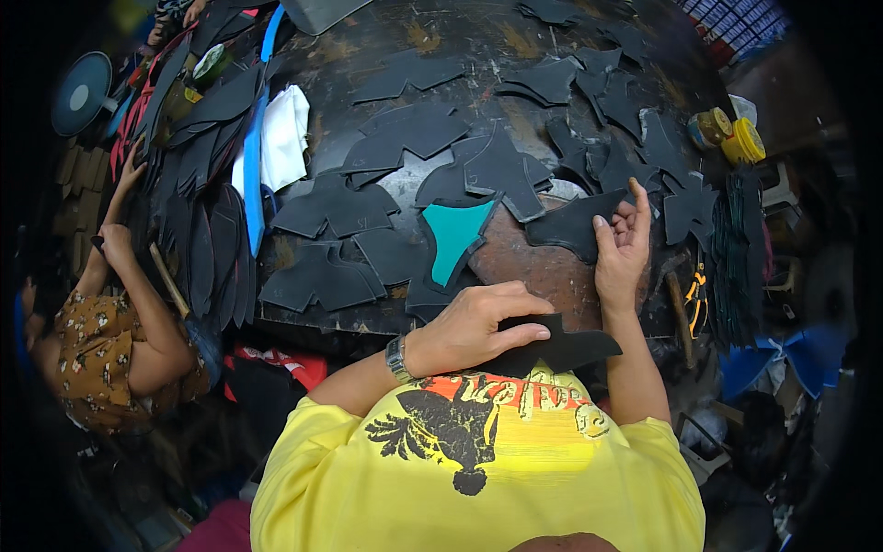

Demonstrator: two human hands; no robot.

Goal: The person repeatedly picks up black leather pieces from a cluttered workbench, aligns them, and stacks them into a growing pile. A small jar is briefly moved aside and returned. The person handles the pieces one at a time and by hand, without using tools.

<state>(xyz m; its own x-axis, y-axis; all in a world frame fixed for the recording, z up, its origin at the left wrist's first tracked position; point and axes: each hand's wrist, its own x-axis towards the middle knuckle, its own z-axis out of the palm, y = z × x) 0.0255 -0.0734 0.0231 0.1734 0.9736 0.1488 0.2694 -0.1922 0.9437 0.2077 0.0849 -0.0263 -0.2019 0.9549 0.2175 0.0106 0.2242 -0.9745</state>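
Close to my body at the table's front edge, my left hand [481, 333] is closed on a black cut piece [578, 346], thumb on top and fingers behind. The pointed end of that piece sticks out to the right. My right hand [622, 247] is raised over the table with thumb and forefinger apart and the other fingers loosely curled. Its thumb overlaps the edge of another black piece [566, 228]; whether it presses on it I cannot tell. Left of that lies a black-edged teal piece [454, 237].
Several black cut pieces [405, 138] cover the dark table [368, 46]. Jars [743, 141] stand at the right, with a hammer [679, 317] and orange-handled pliers [696, 302] nearer. A blue strip [253, 175] and white cloth [284, 138] lie left, beside a co-worker [129, 359].
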